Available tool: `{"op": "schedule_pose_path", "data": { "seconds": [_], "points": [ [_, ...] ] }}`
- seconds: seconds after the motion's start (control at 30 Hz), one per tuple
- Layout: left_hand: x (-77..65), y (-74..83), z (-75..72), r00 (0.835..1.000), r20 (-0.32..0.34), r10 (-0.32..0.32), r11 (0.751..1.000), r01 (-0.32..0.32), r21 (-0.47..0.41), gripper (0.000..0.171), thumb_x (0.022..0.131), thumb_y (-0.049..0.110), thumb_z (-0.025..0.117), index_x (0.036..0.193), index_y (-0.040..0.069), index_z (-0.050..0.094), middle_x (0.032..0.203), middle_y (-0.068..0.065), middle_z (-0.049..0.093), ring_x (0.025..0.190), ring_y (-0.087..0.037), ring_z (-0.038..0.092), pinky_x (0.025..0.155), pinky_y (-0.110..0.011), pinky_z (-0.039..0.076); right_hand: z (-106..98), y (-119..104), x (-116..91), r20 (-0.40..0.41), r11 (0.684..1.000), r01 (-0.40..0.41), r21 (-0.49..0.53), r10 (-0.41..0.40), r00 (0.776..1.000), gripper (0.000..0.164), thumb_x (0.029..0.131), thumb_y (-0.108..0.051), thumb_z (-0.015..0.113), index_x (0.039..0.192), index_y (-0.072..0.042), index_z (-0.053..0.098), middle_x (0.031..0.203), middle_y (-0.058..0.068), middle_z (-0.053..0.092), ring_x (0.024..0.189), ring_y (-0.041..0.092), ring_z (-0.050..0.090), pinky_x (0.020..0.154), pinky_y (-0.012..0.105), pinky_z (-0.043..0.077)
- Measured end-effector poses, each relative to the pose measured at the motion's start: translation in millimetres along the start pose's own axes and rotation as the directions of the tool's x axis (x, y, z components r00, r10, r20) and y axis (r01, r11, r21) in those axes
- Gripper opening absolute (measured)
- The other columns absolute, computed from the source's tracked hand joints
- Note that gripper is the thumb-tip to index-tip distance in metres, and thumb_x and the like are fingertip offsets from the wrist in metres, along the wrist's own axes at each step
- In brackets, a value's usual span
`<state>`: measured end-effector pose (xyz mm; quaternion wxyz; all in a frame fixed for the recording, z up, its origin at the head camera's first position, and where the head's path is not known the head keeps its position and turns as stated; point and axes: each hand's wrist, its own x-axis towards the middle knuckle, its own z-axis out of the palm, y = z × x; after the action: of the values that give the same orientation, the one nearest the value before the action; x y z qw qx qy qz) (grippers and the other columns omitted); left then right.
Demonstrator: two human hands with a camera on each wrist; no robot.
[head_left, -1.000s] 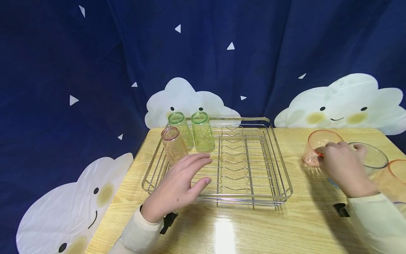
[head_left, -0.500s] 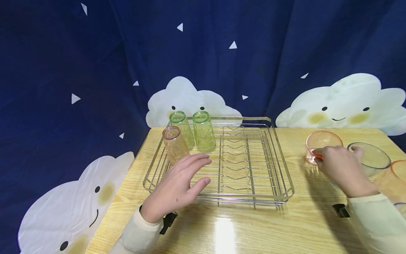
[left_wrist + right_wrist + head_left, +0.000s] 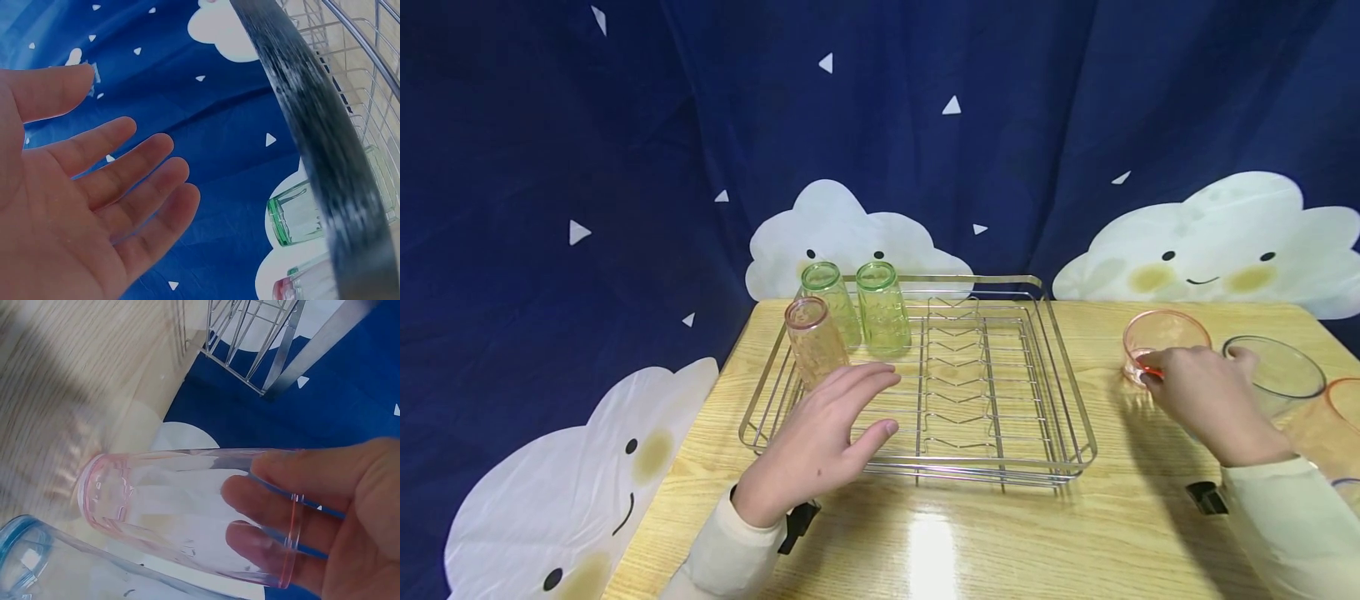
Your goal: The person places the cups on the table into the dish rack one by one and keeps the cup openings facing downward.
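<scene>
My right hand pinches the rim end of a clear pink glass standing upright on the table at the right. In the right wrist view, the thumb lies along the glass and two fingertips show through its wall. A bluish clear glass stands beside it. My left hand hovers over the left front of a wire dish rack, fingers extended and holding nothing. Inside the rack, at its left, are two upside-down green glasses and one upside-down pink glass.
An orange-rimmed glass stands at the right edge, partly cut off, with part of another below it. The wooden table meets a dark blue curtain with cloud prints at the back.
My right hand shifts slightly left and down at the pink glass's rim. The left hand stays still, and the whole head view drifts slightly.
</scene>
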<state>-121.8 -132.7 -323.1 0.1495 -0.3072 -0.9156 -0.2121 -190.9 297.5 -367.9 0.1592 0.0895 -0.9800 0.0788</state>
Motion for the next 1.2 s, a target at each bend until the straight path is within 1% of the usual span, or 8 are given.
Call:
{"op": "schedule_pose_path", "data": {
  "seconds": [0.2, 0.37, 0.57, 0.77, 0.87, 1.0, 1.1, 1.2],
  "points": [
    [0.5, 0.3, -0.1, 1.0, 0.002, 0.005, 1.0, -0.005, 0.002, 0.046, 0.094, 0.033, 0.062, 0.136, 0.013, 0.058, 0.142, -0.002, 0.058, 0.133, -0.02, 0.054, 0.112, -0.042, 0.044, -0.3, 1.8, -0.8, -0.03, 1.0, 0.004, -0.03, -0.005, 1.0, 0.013, 0.082, -0.015, 0.071, 0.09, -0.011, 0.08, 0.046, 0.005, 0.055, 0.056, 0.034, 0.058, 0.092, 0.076, 0.023],
    [0.1, 0.5, 0.2, 1.0, -0.001, 0.007, 1.0, -0.007, 0.004, 0.045, 0.094, 0.032, 0.063, 0.135, 0.014, 0.058, 0.142, -0.002, 0.058, 0.133, -0.019, 0.054, 0.112, -0.042, 0.045, -0.9, 1.2, -1.3, -0.076, 0.998, 0.002, -0.058, -0.006, 0.997, 0.016, 0.084, -0.013, 0.07, 0.094, -0.006, 0.079, 0.044, 0.006, 0.053, 0.053, 0.033, 0.057, 0.095, 0.075, 0.025],
    [0.1, 0.7, 0.8, 1.0, -0.004, 0.008, 1.0, -0.008, 0.004, 0.045, 0.094, 0.032, 0.063, 0.135, 0.014, 0.059, 0.142, -0.002, 0.058, 0.133, -0.019, 0.054, 0.111, -0.042, 0.045, -1.8, 1.8, -3.4, -0.117, 0.997, 0.006, -0.073, -0.015, 0.993, 0.014, 0.082, -0.006, 0.064, 0.08, -0.007, 0.078, 0.04, 0.003, 0.048, 0.049, 0.032, 0.054, 0.095, 0.075, 0.027],
    [0.0, 1.1, 0.1, 1.0, -0.005, 0.0, 1.0, 0.0, 0.0, 0.045, 0.094, 0.032, 0.063, 0.135, 0.014, 0.059, 0.142, -0.002, 0.058, 0.133, -0.019, 0.054, 0.111, -0.041, 0.045, -1.5, 1.3, -4.9, -0.129, 0.997, -0.012, -0.08, 0.002, 0.992, 0.016, 0.083, -0.008, 0.067, 0.094, -0.003, 0.079, 0.048, 0.013, 0.057, 0.053, 0.036, 0.058, 0.094, 0.074, 0.029],
    [0.0, 1.2, 0.4, 1.0, -0.011, -0.001, 1.0, 0.001, -0.004, 0.045, 0.094, 0.031, 0.063, 0.135, 0.014, 0.059, 0.142, -0.002, 0.058, 0.133, -0.019, 0.054, 0.111, -0.041, 0.046, -1.1, 1.8, -6.0, -0.159, 0.997, -0.008, -0.08, -0.005, 0.987, 0.016, 0.082, -0.007, 0.068, 0.094, -0.003, 0.078, 0.05, 0.016, 0.059, 0.054, 0.038, 0.058, 0.092, 0.074, 0.03],
    [-0.1, 1.0, 0.5, 1.0, -0.023, 0.002, 1.0, -0.002, -0.013, 0.045, 0.094, 0.03, 0.064, 0.136, 0.014, 0.058, 0.142, -0.002, 0.059, 0.134, -0.019, 0.053, 0.112, -0.041, 0.044, -2.2, 3.0, -6.7, -0.234, 0.996, 0.022, -0.09, -0.043, 0.971, 0.017, 0.077, -0.005, 0.071, 0.093, -0.003, 0.077, 0.049, 0.017, 0.058, 0.05, 0.038, 0.056, 0.087, 0.07, 0.036],
    [0.0, 0.9, 0.9, 1.0, -0.027, 0.004, 1.0, -0.005, -0.018, 0.046, 0.094, 0.03, 0.064, 0.136, 0.014, 0.058, 0.142, -0.002, 0.058, 0.135, -0.019, 0.053, 0.115, -0.041, 0.042, -3.7, 3.4, -6.7, -0.3, 0.992, 0.069, -0.103, -0.097, 0.949, 0.018, 0.075, -0.007, 0.075, 0.092, -0.003, 0.077, 0.047, 0.016, 0.057, 0.045, 0.036, 0.052, 0.078, 0.06, 0.042],
    [0.5, 0.8, 1.7, 1.0, -0.026, 0.005, 1.0, -0.005, -0.022, 0.046, 0.094, 0.03, 0.064, 0.137, 0.014, 0.057, 0.142, -0.002, 0.058, 0.135, -0.019, 0.053, 0.117, -0.041, 0.04, -4.5, 3.6, -7.0, -0.356, 0.988, 0.11, -0.109, -0.142, 0.924, 0.014, 0.074, -0.009, 0.076, 0.087, -0.004, 0.077, 0.043, 0.014, 0.053, 0.041, 0.034, 0.046, 0.064, 0.052, 0.04]
  ]
}}
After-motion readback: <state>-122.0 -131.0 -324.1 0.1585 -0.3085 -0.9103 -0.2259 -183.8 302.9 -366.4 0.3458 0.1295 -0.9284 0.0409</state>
